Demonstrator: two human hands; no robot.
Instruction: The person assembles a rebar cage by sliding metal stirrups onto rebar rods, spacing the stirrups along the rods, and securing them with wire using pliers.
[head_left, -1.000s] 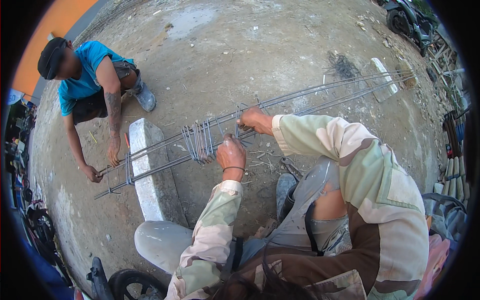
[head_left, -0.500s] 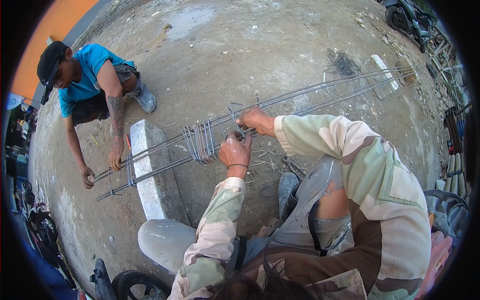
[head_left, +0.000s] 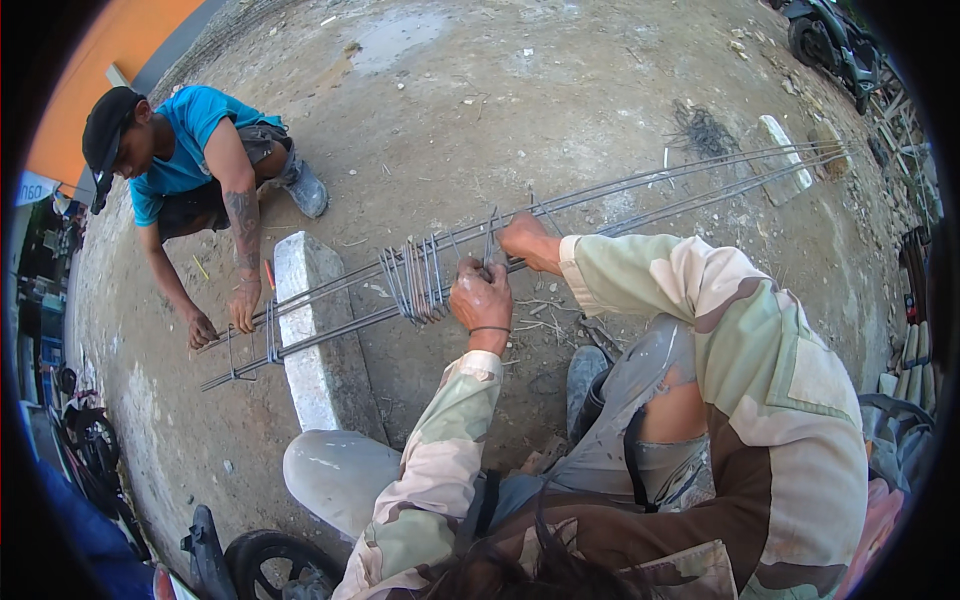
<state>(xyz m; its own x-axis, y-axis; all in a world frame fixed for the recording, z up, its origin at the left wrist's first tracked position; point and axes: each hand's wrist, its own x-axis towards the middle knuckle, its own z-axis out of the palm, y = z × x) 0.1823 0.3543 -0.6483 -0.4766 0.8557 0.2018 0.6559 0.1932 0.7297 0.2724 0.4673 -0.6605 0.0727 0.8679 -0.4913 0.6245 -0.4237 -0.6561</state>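
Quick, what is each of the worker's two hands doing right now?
Left hand: closed around the steel bars, beside the bunched wire stirrups.
Right hand: closed on the same bars; whether it grips a tool cannot be told.

A long cage of grey steel reinforcing bars [head_left: 640, 200] lies almost level above bare dirt ground, running from lower left to upper right. Near its left end it rests across a pale concrete block [head_left: 310, 330]. A tight bunch of thin wire stirrups [head_left: 418, 282] stands upright around the bars at mid-length. The left hand [head_left: 481, 298] grips the bars just right of the bunch, and the right hand [head_left: 527, 240] closes on a single stirrup [head_left: 490, 235] beside it.
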